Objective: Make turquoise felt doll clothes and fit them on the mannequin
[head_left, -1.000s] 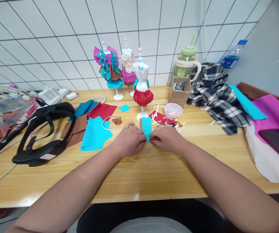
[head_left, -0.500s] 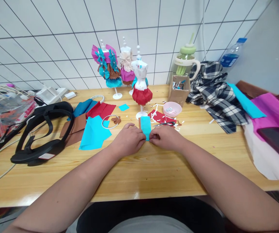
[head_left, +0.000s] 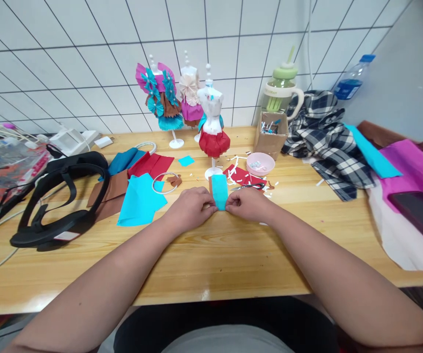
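A narrow turquoise paper strip [head_left: 219,191] lies on the wooden table [head_left: 211,255], with a brown piece showing along its left edge. My left hand [head_left: 189,209] pinches the strip's near end from the left, fingers closed. My right hand [head_left: 247,204] pinches the same end from the right, fingers closed too. Just behind the strip stands a white mini mannequin with a red paper skirt [head_left: 213,128]. Two more dressed mannequins, one in pink and turquoise [head_left: 158,95] and one in cream and magenta [head_left: 190,95], stand by the tiled wall.
Turquoise [head_left: 138,200], red [head_left: 151,165] and brown [head_left: 113,189] paper sheets lie left of my hands beside a black headset [head_left: 57,196]. A pink bowl [head_left: 260,163], cardboard box [head_left: 272,133], green mug [head_left: 282,93], plaid cloth [head_left: 324,132] and magenta paper [head_left: 413,166] sit to the right.
Both hands have slid slightly toward me along the strip, pinching its near end. The view has tilted a little; nothing else on the table moved.
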Demonstrator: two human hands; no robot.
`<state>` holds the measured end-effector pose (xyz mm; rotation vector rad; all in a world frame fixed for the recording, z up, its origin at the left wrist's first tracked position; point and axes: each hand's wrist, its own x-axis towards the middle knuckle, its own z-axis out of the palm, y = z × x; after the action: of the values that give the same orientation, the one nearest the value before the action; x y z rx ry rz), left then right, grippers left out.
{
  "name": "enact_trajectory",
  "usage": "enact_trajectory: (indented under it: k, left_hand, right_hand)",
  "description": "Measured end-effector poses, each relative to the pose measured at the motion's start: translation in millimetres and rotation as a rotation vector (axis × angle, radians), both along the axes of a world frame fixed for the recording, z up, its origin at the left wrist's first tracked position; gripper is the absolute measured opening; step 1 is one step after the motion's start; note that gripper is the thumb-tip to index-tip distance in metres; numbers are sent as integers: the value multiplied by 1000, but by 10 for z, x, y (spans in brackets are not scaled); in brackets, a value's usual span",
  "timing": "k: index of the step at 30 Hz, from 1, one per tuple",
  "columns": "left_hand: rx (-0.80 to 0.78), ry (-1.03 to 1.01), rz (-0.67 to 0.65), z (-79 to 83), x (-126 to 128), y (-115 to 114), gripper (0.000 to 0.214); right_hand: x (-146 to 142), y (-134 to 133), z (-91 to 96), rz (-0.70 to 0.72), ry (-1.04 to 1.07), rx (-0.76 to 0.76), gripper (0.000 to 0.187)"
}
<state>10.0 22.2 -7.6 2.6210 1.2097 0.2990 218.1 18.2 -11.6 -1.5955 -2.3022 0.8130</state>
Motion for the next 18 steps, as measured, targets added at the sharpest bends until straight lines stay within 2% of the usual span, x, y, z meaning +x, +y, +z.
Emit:
enact_trajectory:
  k: [12, 18]
  left_hand:
    - [13, 8, 74, -37, 29, -13, 14]
    - [-10, -45, 126, -46, 14, -1, 19]
  right_hand:
    - [-52, 84, 20, -68, -115, -31, 9]
    - [-19, 118, -29, -87, -82, 4, 10]
